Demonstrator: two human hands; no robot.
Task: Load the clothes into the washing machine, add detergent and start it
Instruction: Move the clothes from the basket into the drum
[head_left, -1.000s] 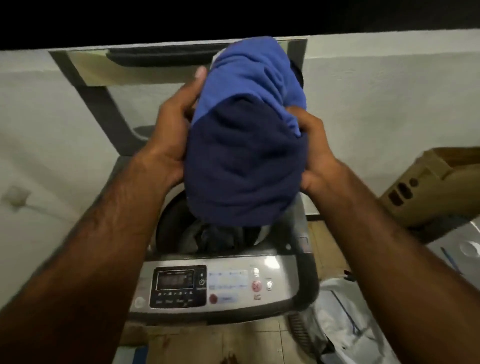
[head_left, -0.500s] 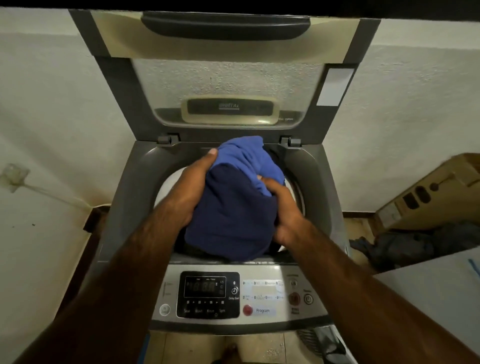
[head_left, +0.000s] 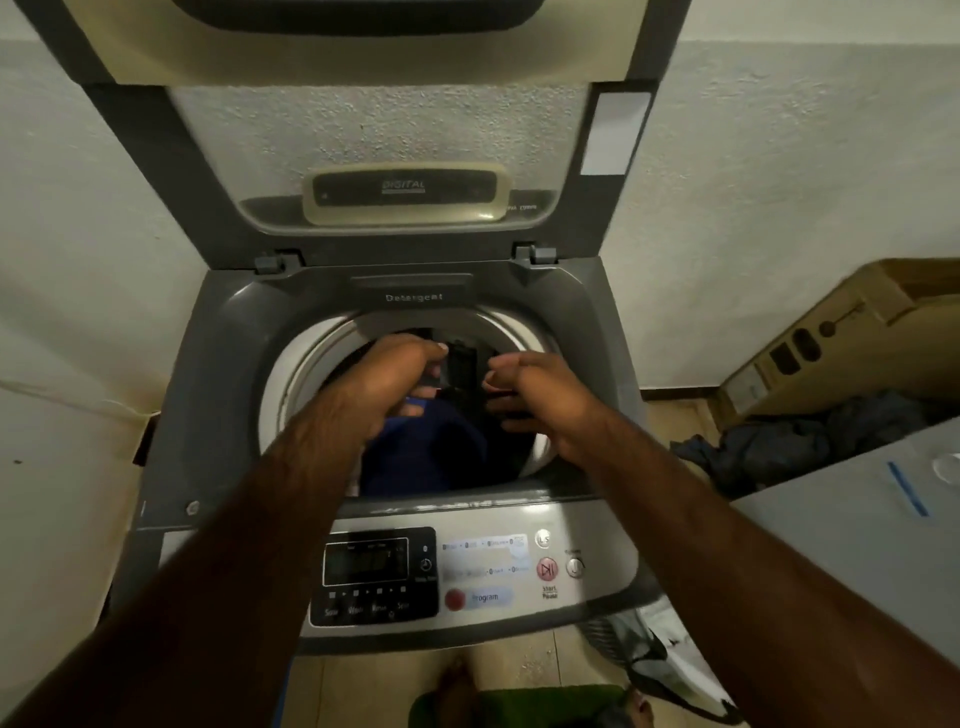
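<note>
The grey top-loading washing machine (head_left: 218, 364) stands with its lid (head_left: 374, 130) raised against the wall. A blue and navy garment (head_left: 431, 452) lies inside the drum, on other dark laundry. Both hands hover over the drum opening. My left hand (head_left: 384, 379) curls down onto the top of the garment, and a strip of blue shows between its fingers; whether it grips is unclear. My right hand (head_left: 540, 389) is loosely curled with nothing in it. A flap marked Detergent (head_left: 414, 297) sits at the back rim. The control panel (head_left: 483, 571) faces me.
A cardboard box (head_left: 831, 338) leans against the wall at the right, with a heap of dark clothes (head_left: 779, 441) in front of it. A pale flat surface (head_left: 857, 545) fills the near right. A plastic bag (head_left: 665, 660) lies on the floor.
The blue garment has gone from high in front of the lid down into the drum. My right hand has come off it, and both hands are now lower, over the opening.
</note>
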